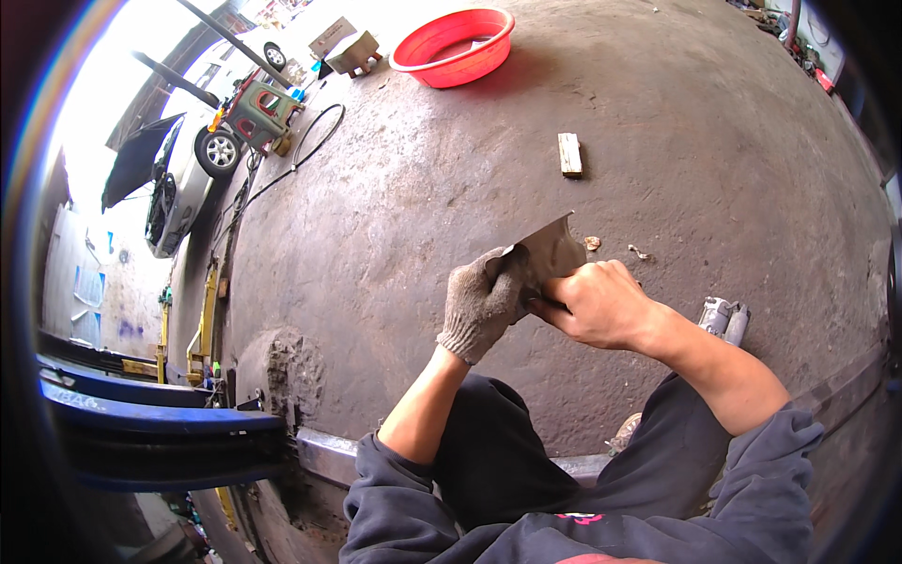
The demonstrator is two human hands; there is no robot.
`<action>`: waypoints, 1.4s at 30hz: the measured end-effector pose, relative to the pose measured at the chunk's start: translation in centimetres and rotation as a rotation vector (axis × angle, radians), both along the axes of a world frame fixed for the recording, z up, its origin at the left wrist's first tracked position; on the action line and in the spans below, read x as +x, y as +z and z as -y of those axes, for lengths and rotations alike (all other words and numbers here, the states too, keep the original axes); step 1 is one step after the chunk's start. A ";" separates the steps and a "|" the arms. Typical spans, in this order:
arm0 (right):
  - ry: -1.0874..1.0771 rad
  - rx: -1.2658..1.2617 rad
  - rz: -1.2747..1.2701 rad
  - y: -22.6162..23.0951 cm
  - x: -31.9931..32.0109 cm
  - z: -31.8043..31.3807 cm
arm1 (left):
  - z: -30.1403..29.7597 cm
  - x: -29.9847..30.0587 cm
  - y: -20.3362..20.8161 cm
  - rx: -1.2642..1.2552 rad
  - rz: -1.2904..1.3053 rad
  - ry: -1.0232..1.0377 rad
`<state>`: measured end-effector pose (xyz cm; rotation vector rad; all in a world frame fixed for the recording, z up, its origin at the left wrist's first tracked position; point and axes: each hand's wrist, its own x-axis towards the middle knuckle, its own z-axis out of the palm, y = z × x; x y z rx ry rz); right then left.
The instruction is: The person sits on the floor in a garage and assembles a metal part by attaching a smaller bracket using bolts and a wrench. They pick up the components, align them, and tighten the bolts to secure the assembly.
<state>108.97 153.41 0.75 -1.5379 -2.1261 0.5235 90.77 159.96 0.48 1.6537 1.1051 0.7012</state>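
- The left hand [481, 303], in a knitted glove, is closed on the near-left part of the sheet [554, 252], a thin, dull grey-brown piece with a curved edge.
- The sheet is held up in front of the person, above the floor [404, 197], tilted so that one pointed corner rises away to the upper right.
- From here the left forearm [425, 406] goes up and slightly inward from a dark sleeve pushed back near the elbow; the wrist looks nearly straight.
- The right hand [601, 303] is bare and comes in from the other side, knuckles up, fingers curled against the sheet's lower right part, the thumb pointing across toward the glove.
- I can't tell whether the right fingers pinch the sheet, only press on it, or hide something small.
- The right forearm [709, 352] slants inward from the lower right, its elbow bent and set wider than the left one.
- Both hands meet close together, ahead of the bent, parted knees.
- A grey tool [723, 320] lies on the floor beyond the right forearm, partly covered by it.
- Farther off are a wooden block [569, 154] and a red basin [449, 71].
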 end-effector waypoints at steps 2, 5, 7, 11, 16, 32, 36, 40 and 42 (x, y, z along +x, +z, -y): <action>-0.027 0.020 -0.018 -0.2 -0.1 0.1 | 0.2 0.4 -0.2 -0.007 0.074 0.061; -0.079 0.046 -0.059 -0.7 -0.8 0.2 | 0.1 0.4 -0.2 0.049 0.067 0.078; -0.102 0.054 -0.100 -1.0 -1.0 0.2 | 0.0 0.5 0.0 0.033 0.074 0.103; -0.275 -0.091 -0.418 -1.3 -2.1 0.7 | 0.4 0.9 0.2 -0.033 0.201 0.228; -0.383 -0.194 -1.024 -0.8 -5.3 1.9 | 0.4 1.9 0.6 -0.001 0.392 0.545; -0.111 0.168 -0.366 1.0 -1.3 3.2 | -0.3 0.1 -1.8 0.101 0.257 0.411; -0.097 0.171 -0.199 0.9 0.2 2.7 | 1.8 1.0 0.2 -0.050 0.355 0.286; -0.088 0.096 -0.072 1.0 0.6 2.5 | 2.2 1.6 0.1 -0.063 0.268 0.170; -0.089 0.089 -0.069 0.9 0.7 2.5 | 2.2 1.8 0.3 0.001 0.162 0.144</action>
